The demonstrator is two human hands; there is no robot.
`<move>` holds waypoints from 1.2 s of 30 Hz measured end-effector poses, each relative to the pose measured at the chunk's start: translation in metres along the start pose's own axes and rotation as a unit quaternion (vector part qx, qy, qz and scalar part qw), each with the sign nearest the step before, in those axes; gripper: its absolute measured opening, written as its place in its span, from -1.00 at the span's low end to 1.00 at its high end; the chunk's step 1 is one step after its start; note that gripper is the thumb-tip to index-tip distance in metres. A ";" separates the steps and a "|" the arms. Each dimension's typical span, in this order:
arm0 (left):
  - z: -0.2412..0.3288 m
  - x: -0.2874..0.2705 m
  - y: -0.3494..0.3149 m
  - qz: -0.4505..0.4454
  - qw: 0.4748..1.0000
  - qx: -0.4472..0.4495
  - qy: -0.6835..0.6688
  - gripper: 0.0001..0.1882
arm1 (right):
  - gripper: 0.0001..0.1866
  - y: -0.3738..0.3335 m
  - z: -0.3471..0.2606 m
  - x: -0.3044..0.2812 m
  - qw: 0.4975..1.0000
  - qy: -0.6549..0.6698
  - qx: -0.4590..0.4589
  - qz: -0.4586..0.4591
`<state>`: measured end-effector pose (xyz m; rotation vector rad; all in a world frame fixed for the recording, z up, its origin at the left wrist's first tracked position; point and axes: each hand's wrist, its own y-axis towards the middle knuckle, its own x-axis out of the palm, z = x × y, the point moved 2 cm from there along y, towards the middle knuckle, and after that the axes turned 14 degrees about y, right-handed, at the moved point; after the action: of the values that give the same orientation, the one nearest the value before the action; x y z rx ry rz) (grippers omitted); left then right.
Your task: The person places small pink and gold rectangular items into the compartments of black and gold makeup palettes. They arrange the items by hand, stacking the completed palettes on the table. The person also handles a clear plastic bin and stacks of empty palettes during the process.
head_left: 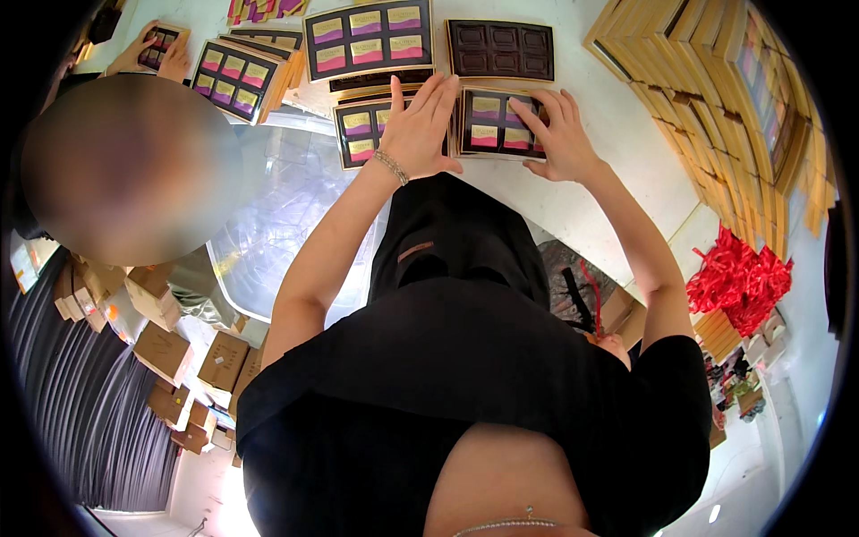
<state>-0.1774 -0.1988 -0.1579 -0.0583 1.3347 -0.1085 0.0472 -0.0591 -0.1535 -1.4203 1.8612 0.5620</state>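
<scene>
Just in front of me on the table is a dark box tray (463, 148) with gold edges and square compartments, some holding pink and purple wrapped pieces (485, 134). My left hand (419, 130) is open, fingers outstretched and side by side. It lies across a similar filled tray (356, 148), near the left edge of the first one. On the other side, my right hand (565, 139) spreads over the right edge of the front tray, its index finger on the pieces there and its thumb by the near corner. Part of the tray's right side is hidden beneath it.
Behind stand another filled tray (369, 40) and a tray with bare dark compartments (501, 51). Tall stacks of gold-edged boxes (707, 98) line the right. At left are a clear plastic bin (277, 206) and a co-worker's hands (157, 52) holding a tray. Red shredded filler (738, 277) lies right.
</scene>
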 end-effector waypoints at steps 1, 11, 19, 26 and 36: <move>0.000 0.002 0.002 -0.007 1.000 0.000 0.006 0.39 | 0.15 0.002 0.000 -0.001 1.000 -0.010 -0.004 -0.005; 0.016 0.003 0.019 -0.023 0.999 -0.010 0.020 0.37 | 0.14 -0.009 0.001 0.003 0.999 0.015 0.032 0.019; 0.027 0.000 0.020 -0.021 0.998 -0.021 0.047 0.23 | 0.13 -0.012 0.008 0.000 0.998 0.042 0.033 0.020; 0.034 0.003 0.023 -0.042 0.995 -0.033 0.083 0.23 | 0.10 -0.015 0.008 0.003 0.996 0.052 0.065 0.003; 0.036 0.015 0.019 -0.075 0.993 -0.038 0.082 0.27 | 0.13 -0.017 0.000 0.013 0.994 -0.084 0.064 -0.005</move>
<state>-0.1380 -0.1820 -0.1661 -0.2186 1.4982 -0.1919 0.0611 -0.0726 -0.1622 -1.2583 1.7237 0.5301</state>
